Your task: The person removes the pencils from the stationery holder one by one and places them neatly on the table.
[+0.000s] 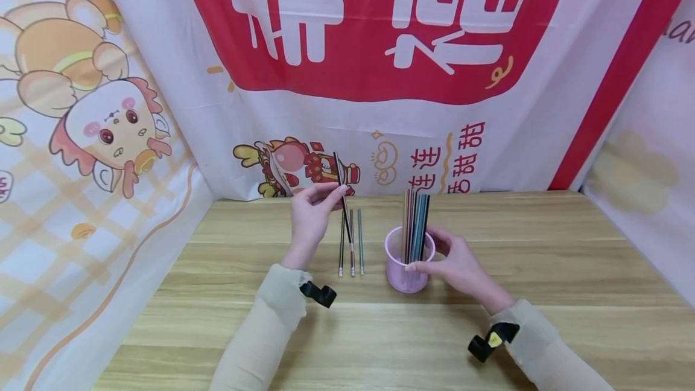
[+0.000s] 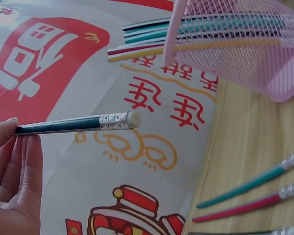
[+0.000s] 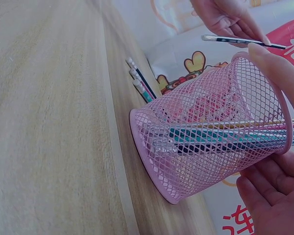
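My left hand pinches a dark pencil between thumb and fingers, its white eraser end pointing down and its other end up. Beneath it several pencils lie side by side on the table, among them a teal one and a red one. To the right stands a pink mesh pen holder, upright, with several pencils in it, eraser ends down. My right hand grips the holder's right side near the rim, thumb at the front and fingers behind.
The wood-grain table runs back to a white and red printed cloth. Another printed cloth hangs along the left, and a pale one along the right. Each wrist carries a small black camera.
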A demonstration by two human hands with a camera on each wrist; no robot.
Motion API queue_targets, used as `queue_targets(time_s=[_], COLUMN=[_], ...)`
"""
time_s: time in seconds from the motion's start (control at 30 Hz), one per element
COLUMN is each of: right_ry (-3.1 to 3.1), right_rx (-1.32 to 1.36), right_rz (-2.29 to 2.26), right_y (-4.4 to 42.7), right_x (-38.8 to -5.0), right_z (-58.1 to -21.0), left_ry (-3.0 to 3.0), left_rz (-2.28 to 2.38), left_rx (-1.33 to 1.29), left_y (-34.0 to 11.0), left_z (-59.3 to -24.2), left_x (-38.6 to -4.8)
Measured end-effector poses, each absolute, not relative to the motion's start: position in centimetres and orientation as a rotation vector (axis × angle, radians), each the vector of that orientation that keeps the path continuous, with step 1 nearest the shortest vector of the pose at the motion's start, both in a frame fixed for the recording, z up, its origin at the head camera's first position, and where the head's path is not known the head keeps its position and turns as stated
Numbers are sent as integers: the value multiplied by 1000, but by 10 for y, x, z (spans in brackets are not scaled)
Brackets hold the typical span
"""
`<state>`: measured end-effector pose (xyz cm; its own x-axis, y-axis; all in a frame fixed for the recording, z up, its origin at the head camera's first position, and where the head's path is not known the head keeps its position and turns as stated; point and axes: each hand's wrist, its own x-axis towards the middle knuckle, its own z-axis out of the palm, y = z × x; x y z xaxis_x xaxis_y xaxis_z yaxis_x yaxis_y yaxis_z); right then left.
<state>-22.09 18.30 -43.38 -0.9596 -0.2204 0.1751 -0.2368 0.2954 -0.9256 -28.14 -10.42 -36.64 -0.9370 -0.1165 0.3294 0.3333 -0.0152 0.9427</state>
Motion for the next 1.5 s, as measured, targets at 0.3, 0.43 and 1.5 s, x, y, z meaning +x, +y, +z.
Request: queue_targets(time_s=[0.3, 0.43, 1.5], right_ry=[-2534, -2535, -2526], right_rx=[443, 431, 426], right_rz=[1779, 1783, 1806], right_y=[184, 184, 184], right_x=[-221, -221, -221], right_z=[-434, -434, -434], left_ry=[-2097, -2158, -2578], left_rz=[-1937, -1898, -1814], left_rx=[-151, -117, 186], left_y=[-123, -131, -149], left_z=[-378, -386, -437], left_x=[-288, -294, -336])
